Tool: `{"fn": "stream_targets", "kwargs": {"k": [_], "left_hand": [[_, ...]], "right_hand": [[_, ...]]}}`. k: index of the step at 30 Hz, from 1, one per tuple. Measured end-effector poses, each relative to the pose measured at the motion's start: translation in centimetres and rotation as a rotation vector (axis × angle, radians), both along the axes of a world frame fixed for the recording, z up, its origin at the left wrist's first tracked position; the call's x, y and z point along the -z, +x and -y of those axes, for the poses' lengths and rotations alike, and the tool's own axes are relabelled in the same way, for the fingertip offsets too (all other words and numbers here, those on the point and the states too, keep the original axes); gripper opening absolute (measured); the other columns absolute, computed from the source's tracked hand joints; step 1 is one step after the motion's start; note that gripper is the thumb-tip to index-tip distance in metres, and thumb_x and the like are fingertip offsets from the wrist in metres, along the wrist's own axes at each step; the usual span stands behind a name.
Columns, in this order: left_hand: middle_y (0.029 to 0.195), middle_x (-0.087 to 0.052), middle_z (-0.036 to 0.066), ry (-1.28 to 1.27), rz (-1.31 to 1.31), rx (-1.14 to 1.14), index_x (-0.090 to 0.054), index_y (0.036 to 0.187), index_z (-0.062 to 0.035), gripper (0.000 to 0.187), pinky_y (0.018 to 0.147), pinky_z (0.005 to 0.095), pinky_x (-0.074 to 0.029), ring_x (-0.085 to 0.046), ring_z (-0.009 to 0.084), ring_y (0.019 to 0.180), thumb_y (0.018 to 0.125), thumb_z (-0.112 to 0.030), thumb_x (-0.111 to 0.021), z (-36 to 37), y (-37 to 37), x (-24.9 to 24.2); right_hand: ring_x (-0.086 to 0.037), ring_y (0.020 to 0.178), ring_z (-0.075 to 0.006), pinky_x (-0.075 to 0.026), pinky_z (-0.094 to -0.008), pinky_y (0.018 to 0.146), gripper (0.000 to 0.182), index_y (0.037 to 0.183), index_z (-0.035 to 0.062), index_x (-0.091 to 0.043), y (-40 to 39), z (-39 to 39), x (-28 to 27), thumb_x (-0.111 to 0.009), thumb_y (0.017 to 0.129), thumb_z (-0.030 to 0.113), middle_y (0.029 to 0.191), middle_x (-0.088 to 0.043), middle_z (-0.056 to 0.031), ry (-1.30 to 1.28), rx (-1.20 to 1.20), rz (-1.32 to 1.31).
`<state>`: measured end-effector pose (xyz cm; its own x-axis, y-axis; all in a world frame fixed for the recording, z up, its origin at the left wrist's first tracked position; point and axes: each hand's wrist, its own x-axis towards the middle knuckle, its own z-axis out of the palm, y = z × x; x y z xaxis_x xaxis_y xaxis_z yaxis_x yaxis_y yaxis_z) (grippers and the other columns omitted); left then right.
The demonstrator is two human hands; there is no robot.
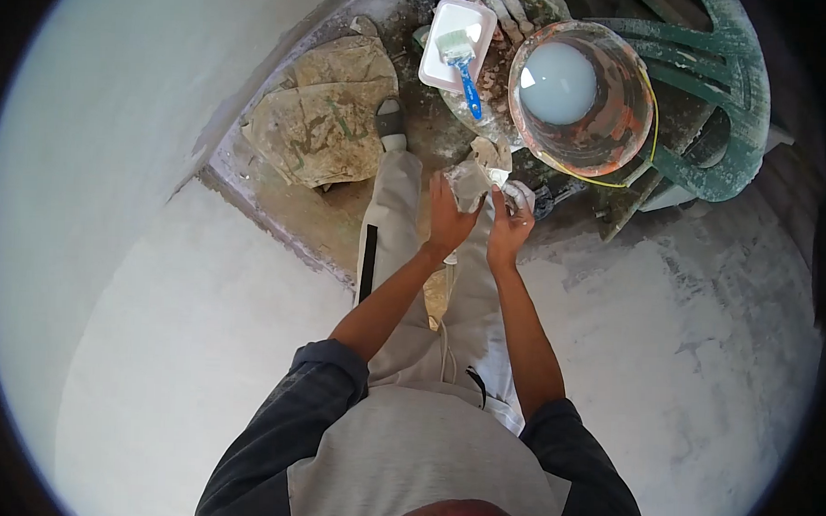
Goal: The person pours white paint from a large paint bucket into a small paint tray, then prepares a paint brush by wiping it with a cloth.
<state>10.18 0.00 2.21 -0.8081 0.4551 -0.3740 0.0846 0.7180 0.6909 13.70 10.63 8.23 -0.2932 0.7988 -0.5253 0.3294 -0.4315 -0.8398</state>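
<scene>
Both hands meet in front of me over my legs. My left hand (pixel 449 221) and my right hand (pixel 509 227) each grip a crumpled, paint-stained rag (pixel 482 169) that bunches up between and above the fingers. Just beyond the rag stands an orange bucket (pixel 618 129) filled with pale white paint (pixel 557 83). To its left lies a white tray (pixel 439 31) with a blue-handled brush (pixel 463 60) resting across it.
A whitewashed wall (pixel 118 111) curves along the left, and a white floor surface (pixel 683 340) spreads right. Crumpled paper sacks (pixel 322 118) lie on the dirty ground. A paint-smeared green plastic chair (pixel 728 96) stands behind the bucket. A yellow cord (pixel 607 183) runs by the bucket.
</scene>
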Motion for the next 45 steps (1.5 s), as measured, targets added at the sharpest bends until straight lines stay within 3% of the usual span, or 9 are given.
{"fn": "stream_targets", "kwargs": {"k": [5, 10, 13, 19, 22, 24, 31, 36, 45], "left_hand": [[0.139, -0.048, 0.035, 0.081, 0.068, -0.083, -0.048, 0.136, 0.0104, 0.066, 0.116, 0.0573, -0.031, -0.041, 0.0560, 0.130, 0.085, -0.018, -0.078, -2.4, -0.3, -1.8], [0.121, -0.060, 0.025, 0.126, -0.057, -0.140, -0.062, 0.121, 0.0029, 0.043, 0.100, 0.0535, -0.039, -0.051, 0.0459, 0.116, 0.080, -0.008, -0.073, -4.0, -1.2, -2.2], [0.114, -0.065, 0.024, 0.095, -0.194, -0.191, -0.068, 0.114, 0.0004, 0.034, 0.102, 0.0543, -0.040, -0.055, 0.0483, 0.113, 0.083, -0.009, -0.076, -4.6, -1.3, -2.9], [0.111, -0.064, 0.015, 0.134, -0.278, -0.166, -0.066, 0.108, -0.0010, 0.034, 0.086, 0.0483, -0.037, -0.053, 0.0390, 0.104, 0.075, -0.007, -0.072, -4.0, -2.1, -3.3], [0.122, -0.066, 0.020, 0.033, -0.181, -0.168, -0.069, 0.114, -0.0011, 0.037, 0.104, 0.0544, -0.038, -0.054, 0.0450, 0.118, 0.080, -0.011, -0.077, -3.3, -2.3, -4.0], [0.116, -0.065, 0.016, 0.072, -0.269, -0.158, -0.068, 0.111, -0.0013, 0.035, 0.097, 0.0515, -0.038, -0.054, 0.0415, 0.112, 0.077, -0.009, -0.074, -3.0, -3.1, -4.0], [0.112, -0.064, 0.015, 0.100, -0.280, -0.091, -0.067, 0.108, -0.0012, 0.032, 0.092, 0.0488, -0.038, -0.054, 0.0385, 0.105, 0.077, -0.008, -0.074, -1.5, -5.2, -5.1], [0.111, -0.064, 0.017, 0.080, -0.263, -0.110, -0.067, 0.112, -0.0021, 0.036, 0.095, 0.0501, -0.040, -0.055, 0.0403, 0.108, 0.077, -0.006, -0.074, -0.9, -6.1, -4.6], [0.118, -0.065, 0.020, 0.072, -0.246, -0.255, -0.067, 0.117, -0.0012, 0.034, 0.101, 0.0507, -0.044, -0.058, 0.0433, 0.113, 0.084, -0.004, -0.077, -1.2, -5.6, -1.9]], "right_hand": [[-0.061, 0.099, -0.0109, -0.047, -0.0265, 0.092, 0.018, 0.109, -0.0025, -0.070, -0.3, -0.6, -1.5, -0.076, 0.095, 0.006, 0.108, -0.066, -0.0007, -0.134, 0.026, 0.017], [-0.062, 0.099, -0.0116, -0.047, -0.0276, 0.092, 0.019, 0.110, -0.0029, -0.071, -0.5, -1.4, -1.6, -0.077, 0.094, 0.006, 0.110, -0.071, -0.0029, -0.144, 0.037, -0.023], [-0.063, 0.100, -0.0115, -0.048, -0.0279, 0.092, 0.020, 0.110, -0.0026, -0.072, -0.6, -1.8, -1.7, -0.077, 0.093, 0.007, 0.111, -0.072, -0.0048, -0.242, 0.084, -0.031], [-0.062, 0.090, -0.0106, -0.047, -0.0278, 0.085, 0.018, 0.101, 0.0011, -0.073, -0.1, -3.7, -1.5, -0.081, 0.090, 0.013, 0.100, -0.070, -0.0012, -0.324, -0.010, 0.097], [-0.062, 0.091, -0.0103, -0.047, -0.0279, 0.083, 0.018, 0.101, 0.0032, -0.072, -0.3, -4.7, -0.9, -0.082, 0.089, 0.012, 0.100, -0.070, -0.0015, -0.303, -0.157, 0.220], [-0.056, 0.079, -0.0088, -0.045, -0.0258, 0.074, 0.019, 0.102, 0.0028, -0.072, -0.9, -5.1, -0.8, -0.081, 0.090, 0.014, 0.090, -0.069, 0.0013, -0.316, -0.179, 0.082], [-0.055, 0.079, -0.0087, -0.046, -0.0264, 0.075, 0.021, 0.103, 0.0017, -0.071, -2.5, -6.6, -1.0, -0.080, 0.092, 0.017, 0.090, -0.068, 0.0001, -0.194, -0.297, 0.029], [-0.061, 0.091, -0.0127, -0.049, -0.0294, 0.089, 0.020, 0.107, -0.0027, -0.073, -4.0, -6.9, -1.0, -0.077, 0.093, 0.011, 0.100, -0.072, -0.0061, -0.100, -0.488, 0.056], [-0.058, 0.087, -0.0095, -0.048, -0.0265, 0.082, 0.015, 0.104, -0.0041, -0.070, -7.5, -5.1, -3.3, -0.073, 0.097, 0.009, 0.095, -0.070, -0.0032, -0.047, -0.279, -0.028]]}}
